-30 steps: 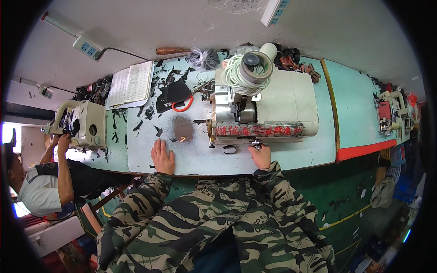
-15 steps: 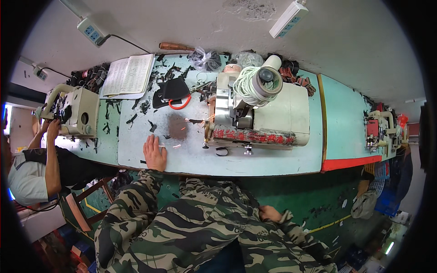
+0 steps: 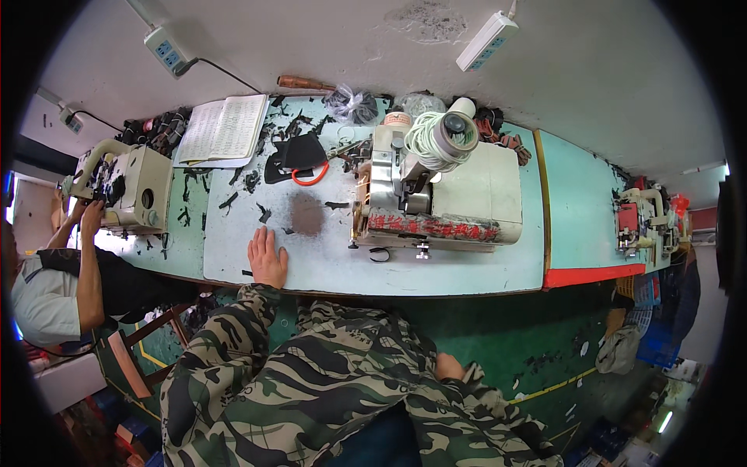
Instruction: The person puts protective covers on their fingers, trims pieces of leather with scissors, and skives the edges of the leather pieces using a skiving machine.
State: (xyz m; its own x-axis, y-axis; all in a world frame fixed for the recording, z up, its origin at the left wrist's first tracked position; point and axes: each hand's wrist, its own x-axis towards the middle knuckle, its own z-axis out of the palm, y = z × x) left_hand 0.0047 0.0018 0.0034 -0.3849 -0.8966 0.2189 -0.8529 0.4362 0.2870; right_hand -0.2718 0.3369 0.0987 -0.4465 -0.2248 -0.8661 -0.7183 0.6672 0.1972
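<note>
My left hand [image 3: 268, 259] lies flat on the pale blue tabletop [image 3: 467, 276] near its front edge, fingers stretched and holding nothing. Down at my right side, my right hand [image 3: 449, 366] rests beside the camouflage jacket; its fingers are mostly hidden. A cream sewing-type machine [image 3: 475, 183] with red markings stands right of centre, topped by a coil of pale cord [image 3: 428, 140]. Scissors with an orange-red handle [image 3: 313, 183] lie beyond my left hand, against black fabric pieces [image 3: 303, 150]. A dark round stain [image 3: 306, 214] marks the table between hand and machine.
An open notebook [image 3: 226, 128], a wooden-handled tool [image 3: 305, 82] and a plastic bag of dark pieces [image 3: 350, 105] lie toward the wall, among black scraps. At left, a co-worker's arm [image 3: 89, 272] reaches to another machine [image 3: 140, 191]. A third machine [image 3: 642, 218] stands far right.
Small bright streaks near the big machine and my left hand are gone. My right hand has drawn slightly lower and more behind the jacket. The left hand stays on the table.
</note>
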